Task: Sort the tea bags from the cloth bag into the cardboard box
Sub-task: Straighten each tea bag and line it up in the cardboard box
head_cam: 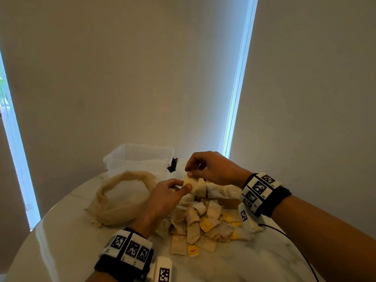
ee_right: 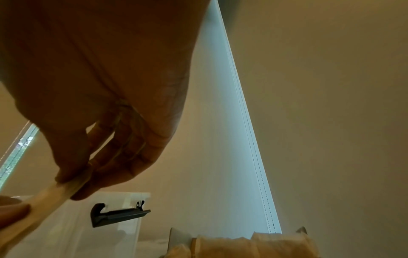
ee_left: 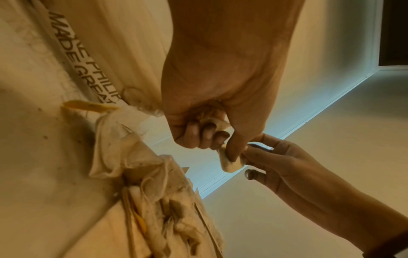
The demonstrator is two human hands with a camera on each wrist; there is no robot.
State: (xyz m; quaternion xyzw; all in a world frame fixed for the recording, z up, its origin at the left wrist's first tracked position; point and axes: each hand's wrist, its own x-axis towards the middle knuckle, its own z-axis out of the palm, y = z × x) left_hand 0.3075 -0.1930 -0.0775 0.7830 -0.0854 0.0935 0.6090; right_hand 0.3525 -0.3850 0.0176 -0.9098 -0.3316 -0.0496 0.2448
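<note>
Both hands hold one tea bag (head_cam: 190, 185) between them, above the cardboard box (head_cam: 228, 202). The left hand (head_cam: 165, 197) pinches its lower edge between thumb and forefinger, other fingers curled. The right hand (head_cam: 211, 167) pinches its upper edge with thumb and fingertips. Below the hands, a pile of tea bags (head_cam: 200, 226) lies on the marble table (head_cam: 254, 261). The cloth bag (head_cam: 120, 198) sits open, left of the left hand. A clear plastic container (head_cam: 140, 159) stands beyond both hands.
</note>
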